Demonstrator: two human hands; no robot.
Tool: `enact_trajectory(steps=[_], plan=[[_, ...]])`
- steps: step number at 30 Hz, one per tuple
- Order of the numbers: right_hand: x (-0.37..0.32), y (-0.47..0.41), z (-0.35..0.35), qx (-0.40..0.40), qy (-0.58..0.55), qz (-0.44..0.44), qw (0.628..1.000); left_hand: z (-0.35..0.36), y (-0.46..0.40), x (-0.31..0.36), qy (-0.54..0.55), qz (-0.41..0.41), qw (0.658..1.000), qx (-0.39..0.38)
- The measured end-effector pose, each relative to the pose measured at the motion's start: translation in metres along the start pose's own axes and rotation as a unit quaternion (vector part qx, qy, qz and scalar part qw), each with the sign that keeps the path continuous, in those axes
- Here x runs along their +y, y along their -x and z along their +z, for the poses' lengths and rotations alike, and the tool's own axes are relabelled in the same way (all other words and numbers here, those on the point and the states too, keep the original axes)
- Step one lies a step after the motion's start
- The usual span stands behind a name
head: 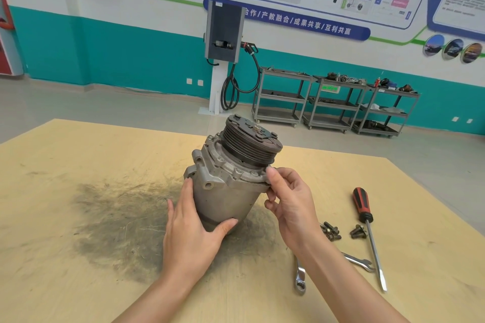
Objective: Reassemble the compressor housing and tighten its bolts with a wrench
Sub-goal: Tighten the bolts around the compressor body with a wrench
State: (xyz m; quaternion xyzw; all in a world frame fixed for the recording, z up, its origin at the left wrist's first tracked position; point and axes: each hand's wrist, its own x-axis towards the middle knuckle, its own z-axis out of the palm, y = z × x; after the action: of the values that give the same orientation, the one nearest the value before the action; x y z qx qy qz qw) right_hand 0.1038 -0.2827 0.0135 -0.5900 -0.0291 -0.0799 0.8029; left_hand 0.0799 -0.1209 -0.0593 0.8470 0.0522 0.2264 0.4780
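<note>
The grey metal compressor (225, 191) stands tilted on the wooden table (65, 165), its dark grooved pulley (252, 141) on top, leaning away to the right. My left hand (191, 233) grips the lower body, thumb curled across the front. My right hand (291, 202) pinches the right edge of the housing's flange where front cover meets body. Several loose bolts (331, 231) lie to the right, with a few more bolts (358, 231) beside the screwdriver. A wrench (299, 275) lies near my right forearm, and a second open-ended wrench (360, 262) shows past it.
A red-and-black screwdriver (367, 231) lies on the right side of the table. A dark grease smear (118, 217) covers the tabletop left of the compressor. Metal shelf carts (336, 102) and a wall-mounted charger (224, 31) stand beyond the table.
</note>
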Motion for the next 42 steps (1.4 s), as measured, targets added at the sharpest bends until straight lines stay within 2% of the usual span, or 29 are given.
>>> enact_trajectory(steps=[5,12,19,26,30,33,35,36,37,39,42], plan=[[0.004,0.003,-0.005,-0.042,-0.028,-0.016,0.999,0.0,0.0,0.0,-0.002,-0.001,1.0,-0.001],[0.001,-0.001,0.003,0.014,-0.006,0.001,1.0,0.0,0.0,0.0,-0.003,0.0,1.0,0.002],[0.0,0.002,-0.003,-0.033,-0.007,-0.008,0.999,0.0,0.0,-0.001,-0.006,-0.002,1.0,-0.002],[-0.003,0.001,0.007,-0.008,-0.012,0.002,1.0,0.0,0.0,0.0,-0.005,0.003,1.0,0.001],[-0.01,0.003,-0.001,-0.026,0.057,-0.001,0.998,0.0,0.0,0.0,-0.008,0.002,1.0,0.002],[-0.024,0.005,-0.03,-0.031,0.067,-0.008,0.997,0.0,0.0,-0.002,-0.005,-0.005,1.0,-0.003],[-0.032,0.01,-0.061,-0.017,0.161,-0.024,0.986,0.001,-0.001,-0.003,-0.003,-0.009,1.0,-0.007],[-0.035,0.015,-0.078,-0.017,0.252,-0.023,0.967,0.002,-0.001,-0.003,-0.004,-0.009,1.0,-0.009],[-0.035,0.019,-0.096,-0.021,0.363,-0.019,0.931,0.002,-0.001,-0.003,-0.004,-0.009,1.0,-0.009],[-0.034,0.03,-0.127,-0.042,0.58,-0.004,0.814,0.003,-0.001,-0.003,-0.001,-0.01,1.0,-0.005],[-0.03,0.043,-0.15,-0.075,0.757,0.041,0.648,0.004,-0.002,-0.004,-0.004,-0.01,1.0,-0.005]])
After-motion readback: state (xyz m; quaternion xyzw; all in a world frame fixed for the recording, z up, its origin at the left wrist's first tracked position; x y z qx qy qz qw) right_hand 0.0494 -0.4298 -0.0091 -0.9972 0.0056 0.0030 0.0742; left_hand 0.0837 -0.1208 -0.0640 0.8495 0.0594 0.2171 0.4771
